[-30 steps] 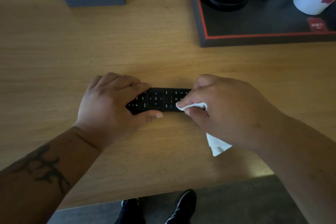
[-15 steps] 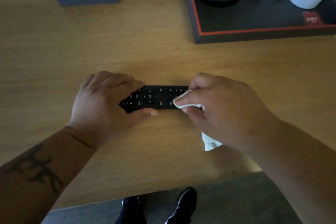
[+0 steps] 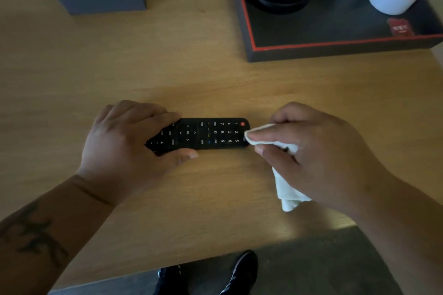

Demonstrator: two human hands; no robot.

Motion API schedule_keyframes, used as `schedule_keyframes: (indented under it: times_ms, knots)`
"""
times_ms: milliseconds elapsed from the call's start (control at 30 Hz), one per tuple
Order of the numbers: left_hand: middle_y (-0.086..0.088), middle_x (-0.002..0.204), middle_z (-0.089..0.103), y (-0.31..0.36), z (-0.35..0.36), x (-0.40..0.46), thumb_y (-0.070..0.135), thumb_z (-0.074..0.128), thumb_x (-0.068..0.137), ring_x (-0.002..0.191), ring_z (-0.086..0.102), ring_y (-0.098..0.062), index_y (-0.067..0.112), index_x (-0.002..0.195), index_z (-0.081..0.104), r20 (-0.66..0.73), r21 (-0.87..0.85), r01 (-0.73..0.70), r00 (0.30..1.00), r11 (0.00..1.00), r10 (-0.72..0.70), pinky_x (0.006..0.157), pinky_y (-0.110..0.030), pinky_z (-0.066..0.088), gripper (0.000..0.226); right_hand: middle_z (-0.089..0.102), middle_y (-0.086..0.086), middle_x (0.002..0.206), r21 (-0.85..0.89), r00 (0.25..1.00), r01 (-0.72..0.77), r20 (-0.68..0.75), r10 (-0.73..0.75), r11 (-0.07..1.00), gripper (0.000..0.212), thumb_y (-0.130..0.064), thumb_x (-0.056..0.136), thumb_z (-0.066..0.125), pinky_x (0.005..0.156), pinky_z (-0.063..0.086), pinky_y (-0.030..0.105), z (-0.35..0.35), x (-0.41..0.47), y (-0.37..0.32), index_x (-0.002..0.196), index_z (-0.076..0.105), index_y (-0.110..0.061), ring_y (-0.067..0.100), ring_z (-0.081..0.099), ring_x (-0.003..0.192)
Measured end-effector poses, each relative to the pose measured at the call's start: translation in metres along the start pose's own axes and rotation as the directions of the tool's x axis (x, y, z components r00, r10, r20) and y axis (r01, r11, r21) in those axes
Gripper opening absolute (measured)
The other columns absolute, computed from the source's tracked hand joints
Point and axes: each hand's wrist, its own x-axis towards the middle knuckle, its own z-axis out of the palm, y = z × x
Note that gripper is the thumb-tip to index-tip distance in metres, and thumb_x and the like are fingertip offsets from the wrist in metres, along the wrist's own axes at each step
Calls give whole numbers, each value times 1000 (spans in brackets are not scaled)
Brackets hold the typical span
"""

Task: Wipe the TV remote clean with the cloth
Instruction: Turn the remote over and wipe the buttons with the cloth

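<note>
Mid-frame on the table (image 3: 215, 84), left hand (image 3: 127, 141) clamps the remote (image 3: 203, 134) flat so it can't skid, while right hand (image 3: 318, 151) pinches the white cloth (image 3: 287, 189) against its power-button end, ready to wipe.

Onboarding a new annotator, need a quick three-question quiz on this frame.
1. True or false: the left hand pins the black rectangular TV remote flat on the wooden table.
2. Where does the white folded cloth touch the remote? A) the end with the red power button B) the middle C) the underside
3. Fill in: the right hand has its grip shut on the ____.

Key: 1 true; 2 A; 3 cloth.
</note>
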Motion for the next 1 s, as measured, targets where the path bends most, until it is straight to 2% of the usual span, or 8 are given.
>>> schedule_keyframes:
  times_ms: [133, 233, 400, 500, 633, 800, 867, 1000]
  knots:
    - [-3, 104, 73, 1, 1, 0, 72, 65, 75, 94, 65, -31, 14, 108, 75, -4, 10, 1, 1000, 1000, -1, 86, -43, 47, 67, 61, -19, 93, -3, 996, 74, 46, -74, 997, 16, -40, 87, 68, 60, 40, 14, 16, 6, -11, 101, 74, -42, -3, 48, 70]
    - [-3, 104, 73, 0, 1, 0, 72, 65, 76, 95, 65, -31, 14, 109, 75, 3, 11, -1, 1000, 1000, 1, 86, -45, 48, 68, 60, -21, 92, 18, 996, 5, 88, -6, 1000, 16, -40, 86, 68, 60, 36, 9, 14, 8, -5, 99, 74, -45, -3, 50, 68]
    - [-2, 103, 73, 0, 0, -1, 71, 66, 75, 95, 65, -30, 14, 108, 75, 2, 5, 1, 1000, 1000, -1, 85, -45, 48, 67, 55, -24, 84, -26, 988, -73, 132, 75, 997, 14, -44, 84, 64, 56, 28, 12, 3, 13, -3, 94, 73, -48, -6, 50, 65]
    - [0, 103, 72, 1, -1, 0, 72, 66, 74, 96, 65, -28, 16, 109, 73, 18, 11, 11, 1000, 1000, -12, 85, -46, 48, 66, 59, -22, 88, -87, 979, -138, 140, 149, 987, 16, -44, 83, 61, 57, 40, 19, 2, 12, 3, 93, 73, -49, -3, 55, 70]
    - [0, 102, 70, 4, -1, 0, 72, 64, 75, 95, 64, -27, 18, 110, 71, 31, 44, 27, 999, 999, -29, 87, -43, 45, 64, 62, -19, 89, 23, 977, -206, 65, 204, 978, 18, -45, 83, 62, 61, 47, 25, 4, 12, -7, 96, 73, -47, 1, 59, 73]
    - [0, 102, 70, 5, 0, -2, 62, 67, 75, 93, 64, -27, 18, 111, 71, -20, 49, 20, 1000, 999, -19, 85, -42, 44, 57, 63, -15, 92, 65, 992, -126, 30, 124, 990, 24, -39, 86, 60, 62, 47, 23, 16, 37, -54, 106, 73, -41, 4, 59, 75]
    - [0, 101, 70, 4, 1, -2, 57, 68, 74, 91, 64, -28, 17, 110, 72, -50, 41, 12, 999, 999, -10, 82, -42, 44, 54, 63, -12, 92, -10, 995, -97, 33, 98, 995, 23, -36, 87, 60, 59, 39, 18, 26, 49, -71, 105, 74, -38, 7, 58, 76]
    - [0, 101, 70, 2, 2, -3, 58, 69, 75, 90, 65, -28, 18, 110, 73, -67, 23, 15, 998, 1000, -13, 81, -42, 45, 53, 61, -10, 91, -114, 993, -96, 61, 104, 989, 22, -37, 89, 58, 56, 38, 23, 34, 56, -80, 104, 74, -38, 13, 58, 74]
